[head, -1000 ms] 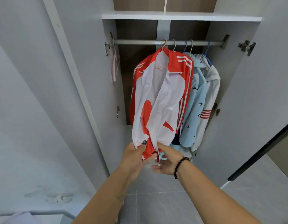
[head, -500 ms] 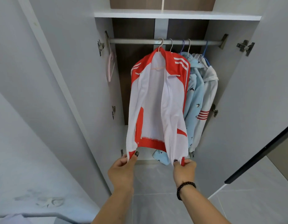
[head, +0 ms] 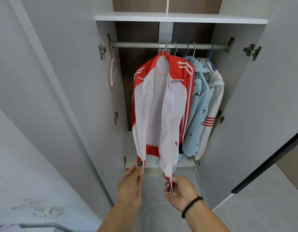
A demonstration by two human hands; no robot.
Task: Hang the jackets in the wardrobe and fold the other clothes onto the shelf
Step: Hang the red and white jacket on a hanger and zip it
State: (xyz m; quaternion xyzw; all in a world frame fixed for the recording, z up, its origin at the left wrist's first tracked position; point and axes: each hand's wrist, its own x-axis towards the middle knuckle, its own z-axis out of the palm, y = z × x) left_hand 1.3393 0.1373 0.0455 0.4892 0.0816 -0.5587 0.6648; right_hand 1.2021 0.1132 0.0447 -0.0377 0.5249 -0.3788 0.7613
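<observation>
Here, from the head camera, we see the red-and-white jacket (head: 163,104) hanging unzipped on the wardrobe rail (head: 145,45). Our left hand (head: 130,185) pinches its left hem corner; our right hand (head: 179,190) pinches the right zipper end. A light-blue jacket (head: 197,111) hangs beside it.

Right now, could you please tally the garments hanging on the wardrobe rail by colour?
Red and white jacket, its two front edges held by the left hand and right hand: 1
Light blue jacket with bird print: 1
White jacket with red sleeve stripes: 1
Total: 3 that can be told apart; more hooks sit on the rail, so another may be hidden.
</observation>
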